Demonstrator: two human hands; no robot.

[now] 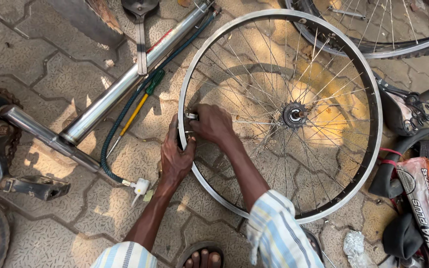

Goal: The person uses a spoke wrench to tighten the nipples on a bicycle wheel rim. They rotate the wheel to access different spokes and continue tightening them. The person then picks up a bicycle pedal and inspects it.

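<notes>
my left grip (176, 158) clamps the bare wheel rim (368, 89) while my right grip (210, 122) pinches a small metal tool (191, 115) on one spoke; the other spokes look untouched.

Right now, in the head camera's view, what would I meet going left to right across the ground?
Crank and pedal → floor pump → screwdriver → left hand → right hand → wheel hub → saddle.

Light: bright daylight, dappled across the paving (50, 74).
Shadows: spoke lines and soft patches fall inside the wheel rim (294, 20).
Glare: strong shine on the steel pump barrel (125, 84), left of the rim.
Focus: sharp throughout; slight bending towards the picture edges.
</notes>
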